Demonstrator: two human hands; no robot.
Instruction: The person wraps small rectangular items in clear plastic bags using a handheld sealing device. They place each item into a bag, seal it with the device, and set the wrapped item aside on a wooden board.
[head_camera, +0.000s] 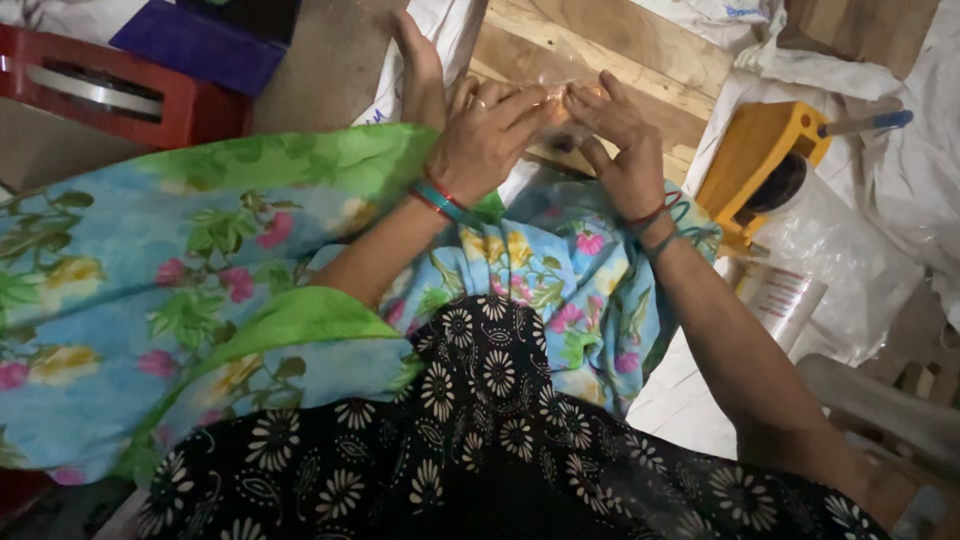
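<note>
Nearby, white sacks (900, 150) ring a wooden board (600, 50), a red crate (110, 90) and a yellow tool (755, 160). Left hand (485, 135) and right hand (620, 140) pinch a small clear packet (562, 110) over the board.

The small clear piece (557, 112) between both hands is washed out by glare. At ten o'clock, the red stool (110, 95) runs off-frame.

Floral blue-green garment (150, 300), black patterned cloth (480, 440), wrist bangles (440, 200).
</note>
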